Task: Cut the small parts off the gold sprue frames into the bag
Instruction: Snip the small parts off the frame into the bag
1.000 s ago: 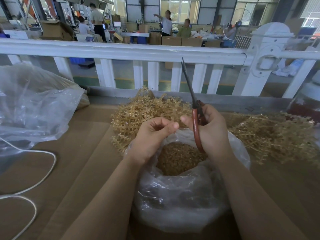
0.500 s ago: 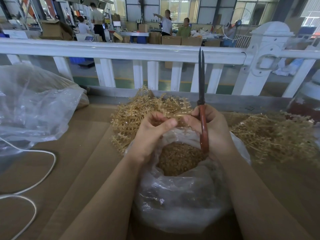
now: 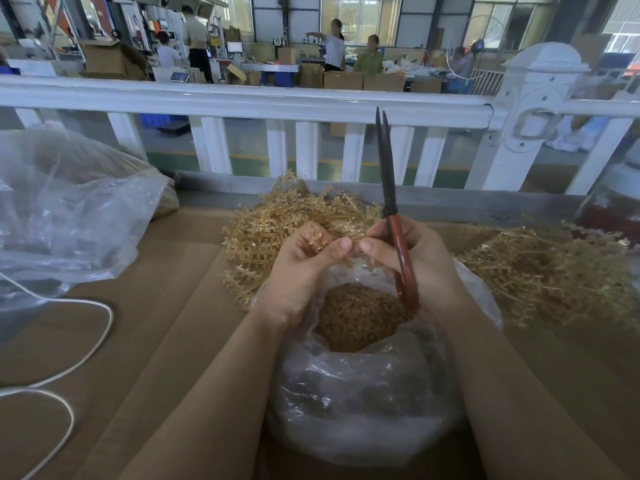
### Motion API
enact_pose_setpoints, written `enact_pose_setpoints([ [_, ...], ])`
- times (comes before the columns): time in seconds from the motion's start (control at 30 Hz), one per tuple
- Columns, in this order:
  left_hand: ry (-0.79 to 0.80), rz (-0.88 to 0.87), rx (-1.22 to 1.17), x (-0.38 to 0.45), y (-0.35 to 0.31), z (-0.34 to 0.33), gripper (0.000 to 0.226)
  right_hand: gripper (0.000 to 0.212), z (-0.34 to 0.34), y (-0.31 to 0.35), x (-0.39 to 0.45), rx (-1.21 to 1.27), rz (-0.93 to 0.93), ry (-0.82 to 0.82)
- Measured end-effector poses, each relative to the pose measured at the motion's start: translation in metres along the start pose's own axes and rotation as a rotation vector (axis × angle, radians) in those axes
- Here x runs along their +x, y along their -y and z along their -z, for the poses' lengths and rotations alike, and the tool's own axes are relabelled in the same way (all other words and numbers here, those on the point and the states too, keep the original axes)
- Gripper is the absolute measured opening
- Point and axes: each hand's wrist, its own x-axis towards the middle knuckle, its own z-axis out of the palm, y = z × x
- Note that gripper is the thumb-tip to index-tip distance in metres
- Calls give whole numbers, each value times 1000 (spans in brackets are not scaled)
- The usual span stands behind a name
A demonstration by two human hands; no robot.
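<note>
My left hand (image 3: 304,268) pinches a small gold sprue frame (image 3: 320,237) over the mouth of a clear plastic bag (image 3: 363,403). The bag holds a heap of cut gold parts (image 3: 360,317). My right hand (image 3: 415,261) grips red-handled scissors (image 3: 398,244), whose dark blades point straight up and stand slightly apart. Its fingertips touch the frame beside my left thumb. A pile of gold sprue frames (image 3: 273,230) lies behind my left hand on the brown table.
A second, duller pile of sprues (image 3: 547,268) lies to the right. A large crumpled clear bag (image 3: 69,209) fills the left. A white cord (image 3: 69,368) loops at the lower left. A white railing (image 3: 242,102) borders the table's far edge.
The scissors swung from leaning left to upright, and the blades have parted a little. My left hand lifted a sprue frame up between both hands' fingertips.
</note>
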Motion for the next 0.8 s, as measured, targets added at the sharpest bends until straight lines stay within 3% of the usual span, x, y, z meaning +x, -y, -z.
enact_pose_setpoints([
  [0.17, -104, -63, 132, -2, 2, -3, 12, 16, -1, -4, 1, -74, -2, -58],
  [0.3, -12, -33, 241, -2, 1, -2, 9, 20, -1, -8, 4, -190, 18, -146],
  [0.53, -107, 39, 246, -1, 3, 3, 14, 19, -4, -11, 5, -172, 28, -115],
  [0.63, -123, -20, 191, 0, 2, 2, 23, 21, 1, -10, 6, -233, 21, -111],
  [0.8, -208, -110, 299, 3, 1, 13, 5, 52, 15, -14, 9, -494, -35, -136],
])
